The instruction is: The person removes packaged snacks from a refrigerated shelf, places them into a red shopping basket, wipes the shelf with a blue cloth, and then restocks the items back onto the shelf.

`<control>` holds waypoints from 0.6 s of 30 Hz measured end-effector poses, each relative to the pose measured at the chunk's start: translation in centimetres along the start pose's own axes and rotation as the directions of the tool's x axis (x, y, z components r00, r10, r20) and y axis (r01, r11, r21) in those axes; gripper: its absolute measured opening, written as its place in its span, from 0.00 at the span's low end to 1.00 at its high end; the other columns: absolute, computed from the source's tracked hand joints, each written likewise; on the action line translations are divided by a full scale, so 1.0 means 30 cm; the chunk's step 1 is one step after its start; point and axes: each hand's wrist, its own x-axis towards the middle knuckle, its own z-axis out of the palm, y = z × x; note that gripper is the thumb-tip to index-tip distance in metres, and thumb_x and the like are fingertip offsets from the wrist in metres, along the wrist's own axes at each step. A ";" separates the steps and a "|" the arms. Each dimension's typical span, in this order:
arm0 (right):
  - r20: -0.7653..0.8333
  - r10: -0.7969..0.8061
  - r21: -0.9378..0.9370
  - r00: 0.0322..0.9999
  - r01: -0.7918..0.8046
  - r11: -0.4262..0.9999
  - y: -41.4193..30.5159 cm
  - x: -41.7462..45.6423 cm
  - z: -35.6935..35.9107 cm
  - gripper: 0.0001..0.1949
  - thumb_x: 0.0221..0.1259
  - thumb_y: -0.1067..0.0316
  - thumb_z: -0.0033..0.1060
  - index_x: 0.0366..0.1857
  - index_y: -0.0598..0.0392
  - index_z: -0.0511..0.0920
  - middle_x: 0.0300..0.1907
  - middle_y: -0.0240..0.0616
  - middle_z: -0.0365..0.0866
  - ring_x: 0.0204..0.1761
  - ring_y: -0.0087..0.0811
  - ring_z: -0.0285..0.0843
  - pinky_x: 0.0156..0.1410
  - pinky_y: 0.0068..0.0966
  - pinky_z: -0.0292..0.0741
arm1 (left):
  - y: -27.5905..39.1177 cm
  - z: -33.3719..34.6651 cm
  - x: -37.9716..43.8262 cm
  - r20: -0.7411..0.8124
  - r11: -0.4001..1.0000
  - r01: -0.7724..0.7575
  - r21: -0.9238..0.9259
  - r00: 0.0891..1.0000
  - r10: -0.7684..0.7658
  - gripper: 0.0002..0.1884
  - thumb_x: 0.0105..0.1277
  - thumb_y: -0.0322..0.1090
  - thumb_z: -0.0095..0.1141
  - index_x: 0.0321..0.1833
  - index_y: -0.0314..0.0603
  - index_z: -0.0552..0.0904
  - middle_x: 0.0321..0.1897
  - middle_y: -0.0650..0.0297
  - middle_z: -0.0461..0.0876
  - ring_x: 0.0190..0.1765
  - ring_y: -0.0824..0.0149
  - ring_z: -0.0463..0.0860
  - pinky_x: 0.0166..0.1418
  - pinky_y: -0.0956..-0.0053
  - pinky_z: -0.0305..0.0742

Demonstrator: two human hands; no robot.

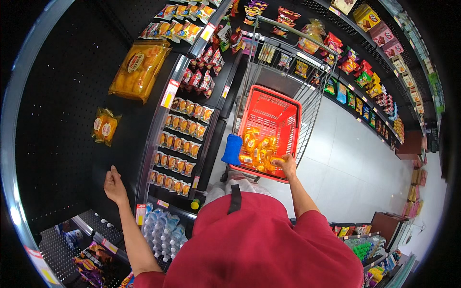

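Observation:
My right hand (288, 167) is inside the near right corner of a red plastic shopping basket (296, 136), with the fingers on a small yellow-wrapped packaged cake (276, 161). More yellow-wrapped cakes (256, 147) lie loosely heaped on the basket's floor. On the left, my left hand (116, 186) is over a black shelf (126, 151), its fingers curled together and nothing visible in them. Beyond it on that shelf lies a clear two-piece pack of yellow cakes (106, 126). Farther back is a large yellow bag of cakes (139, 71).
The basket sits in a metal shopping cart (312, 118). A blue cloth-like bundle (231, 149) hangs at its left rim. Rows of wrapped cakes (180, 144) fill a lower shelf, with water bottles (164, 228) nearer me. Snack shelves (363, 97) curve along the far right, beyond the tiled floor (345, 158).

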 end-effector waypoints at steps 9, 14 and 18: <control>0.085 -0.104 -0.099 0.991 0.112 0.989 0.101 0.152 0.060 0.18 0.61 0.66 0.69 0.54 0.61 0.83 0.47 0.46 0.90 0.51 0.37 0.88 0.58 0.32 0.82 | 0.020 0.016 -0.005 -0.042 0.992 -0.022 0.124 0.999 0.027 0.25 0.77 0.45 0.58 0.23 0.34 0.73 0.15 0.56 0.70 0.19 0.66 0.68 0.27 0.63 0.62; 0.158 -0.377 0.175 0.913 0.349 0.920 -0.239 0.155 0.166 0.12 0.67 0.73 0.63 0.53 0.60 0.83 0.43 0.38 0.88 0.47 0.28 0.86 0.56 0.29 0.81 | 0.026 0.030 -0.023 -0.141 0.990 -0.027 0.139 0.989 0.047 0.23 0.75 0.47 0.59 0.24 0.37 0.77 0.18 0.53 0.77 0.21 0.58 0.76 0.29 0.61 0.68; 0.214 -0.646 0.386 0.733 0.544 0.745 -0.743 -0.039 0.224 0.10 0.70 0.74 0.59 0.51 0.58 0.83 0.46 0.38 0.87 0.49 0.30 0.85 0.57 0.29 0.80 | 0.058 0.013 -0.010 -0.107 0.977 -0.005 0.215 0.994 0.029 0.23 0.73 0.47 0.59 0.22 0.41 0.76 0.20 0.53 0.80 0.25 0.48 0.83 0.28 0.55 0.72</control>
